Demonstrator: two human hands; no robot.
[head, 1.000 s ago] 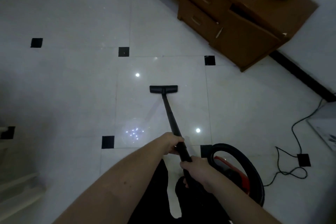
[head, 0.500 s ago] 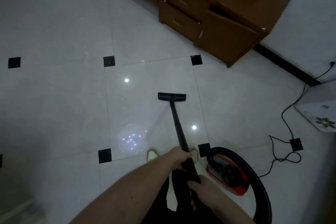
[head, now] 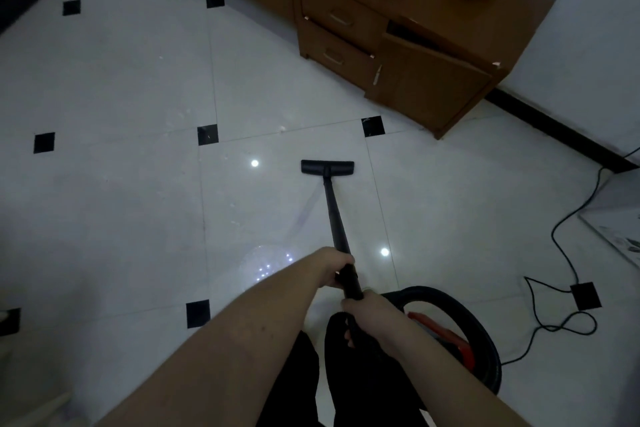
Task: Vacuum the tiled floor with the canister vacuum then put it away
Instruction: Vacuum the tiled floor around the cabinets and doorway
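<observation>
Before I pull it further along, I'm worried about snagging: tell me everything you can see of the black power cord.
The black power cord is thin and looks rubbery. It lies slack on the white tiled floor, right of the red canister vacuum. It comes down from the baseboard at the right edge, curves, crosses a black inset tile, loops, then runs toward the canister. Neither hand touches it.

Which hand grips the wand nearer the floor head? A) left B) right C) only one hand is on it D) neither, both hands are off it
A: the left hand wraps the wand closer to the floor head, while the right hand holds it lower down, nearer the body.
</observation>
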